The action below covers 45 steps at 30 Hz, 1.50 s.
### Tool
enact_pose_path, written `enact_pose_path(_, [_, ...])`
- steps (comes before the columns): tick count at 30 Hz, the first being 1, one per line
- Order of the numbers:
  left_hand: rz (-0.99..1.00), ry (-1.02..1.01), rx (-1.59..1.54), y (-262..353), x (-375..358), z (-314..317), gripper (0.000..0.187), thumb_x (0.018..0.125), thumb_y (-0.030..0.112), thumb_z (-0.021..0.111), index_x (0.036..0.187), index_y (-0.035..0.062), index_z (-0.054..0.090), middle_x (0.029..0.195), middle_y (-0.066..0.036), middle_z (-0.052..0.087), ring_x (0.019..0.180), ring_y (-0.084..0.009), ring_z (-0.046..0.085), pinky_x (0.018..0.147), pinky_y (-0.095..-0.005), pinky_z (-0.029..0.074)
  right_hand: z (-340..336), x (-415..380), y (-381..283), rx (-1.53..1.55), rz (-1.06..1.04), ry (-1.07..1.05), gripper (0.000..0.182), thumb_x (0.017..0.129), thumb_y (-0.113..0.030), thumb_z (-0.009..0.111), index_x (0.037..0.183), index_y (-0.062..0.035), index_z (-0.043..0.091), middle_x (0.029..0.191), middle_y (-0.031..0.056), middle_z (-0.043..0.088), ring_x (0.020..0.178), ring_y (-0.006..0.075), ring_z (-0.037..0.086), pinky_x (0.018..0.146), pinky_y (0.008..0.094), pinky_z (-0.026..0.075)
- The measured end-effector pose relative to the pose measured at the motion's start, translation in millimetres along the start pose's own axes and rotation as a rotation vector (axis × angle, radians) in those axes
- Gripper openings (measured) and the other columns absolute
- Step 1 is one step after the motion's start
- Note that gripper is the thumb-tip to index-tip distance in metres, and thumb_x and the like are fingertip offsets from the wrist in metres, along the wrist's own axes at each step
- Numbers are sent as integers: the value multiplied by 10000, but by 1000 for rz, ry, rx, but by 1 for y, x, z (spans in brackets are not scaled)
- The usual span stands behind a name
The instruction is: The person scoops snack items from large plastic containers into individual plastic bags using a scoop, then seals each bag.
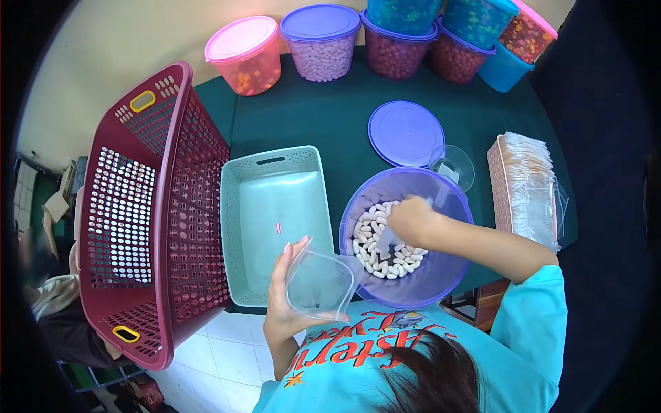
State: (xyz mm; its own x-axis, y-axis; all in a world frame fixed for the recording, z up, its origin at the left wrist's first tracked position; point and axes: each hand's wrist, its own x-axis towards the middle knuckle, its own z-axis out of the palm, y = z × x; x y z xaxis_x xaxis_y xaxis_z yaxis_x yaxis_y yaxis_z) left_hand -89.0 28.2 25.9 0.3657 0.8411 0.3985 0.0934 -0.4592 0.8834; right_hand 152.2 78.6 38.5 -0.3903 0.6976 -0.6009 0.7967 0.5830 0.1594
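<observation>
My left hand (284, 292) holds a clear plastic pouch (322, 283) open, just in front of the table edge and left of a purple tub (444, 275). The tub holds white oval candies (375, 255). My right hand (412, 219) reaches down into the tub and grips what looks like a small clear scoop (387, 238) resting among the candies. The scoop's shape is hard to make out.
A pale green tray (275, 206) lies left of the tub, and a tilted maroon basket (155, 206) beyond it. A purple lid (405, 133), a clear cup (454, 165) and a pink holder of clear bags (527, 186) lie nearby. Lidded candy tubs (321, 43) line the back.
</observation>
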Motion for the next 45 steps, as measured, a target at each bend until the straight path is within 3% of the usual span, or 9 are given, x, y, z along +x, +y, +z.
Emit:
enact_pose_path(2, [3,9,-35,-4,0,0,1228,349,320,858,1300,-8,153,1220,-264,377,1089,-325,448,899,-402,379,-12,-9,8,106,182,64,113,638,-103,624,747,-99,650,728,53,632,709,212,632,524,297,469])
enact_pose_path(8, [33,-55,-70,0,4,2,1284,337,321,859,1318,0,95,1240,-280,346,1128,-341,414,921,-410,360,41,21,-11,-132,390,267,297,689,-139,566,934,17,504,823,142,578,728,205,592,578,316,465])
enact_pose_path(13, [48,-87,-122,2,3,7,1324,290,318,871,1325,23,101,1249,-290,322,1159,-356,375,930,-428,347,58,38,-4,-157,270,432,268,713,-147,525,924,16,501,813,129,564,727,206,584,577,316,451])
enact_pose_path(15, [34,-88,-118,2,4,9,1332,275,322,872,1325,22,109,1244,-287,329,1154,-361,378,928,-428,348,55,42,2,-18,-3,354,264,713,-149,518,921,14,506,756,106,567,712,201,584,548,305,441])
enact_pose_path(27, [17,-75,-76,2,-1,10,1308,268,353,869,1306,-11,161,1214,-282,368,1109,-364,417,902,-424,370,41,31,-26,-26,-193,-396,335,726,-274,537,1003,-106,620,998,95,598,1032,260,501,962,495,195])
enact_pose_path(33, [7,-125,-46,1,-1,11,1270,294,342,870,1298,-19,181,1206,-267,388,1102,-354,423,906,-417,365,49,45,-5,346,-65,-624,392,740,-340,471,934,-42,634,960,94,604,1018,272,503,932,431,285])
enact_pose_path(34, [12,-132,-34,2,0,11,1264,296,341,870,1296,-22,187,1205,-261,392,1096,-349,428,902,-416,366,31,34,6,446,-147,-628,396,727,-340,466,851,-6,640,871,105,620,888,246,564,807,369,403])
enact_pose_path(37, [10,-114,-6,1,-2,10,1255,297,337,869,1293,-25,198,1196,-248,403,1076,-341,441,887,-414,371,15,11,21,778,-226,-592,358,693,-307,462,787,-7,634,753,115,605,714,207,572,654,320,446])
enact_pose_path(45, [4,-67,-2,6,-1,3,1240,306,323,866,1293,-27,200,1180,-232,411,1078,-335,425,890,-409,364,-25,-40,56,1031,-178,-353,404,696,-358,493,795,12,621,701,95,576,589,180,503,570,291,407])
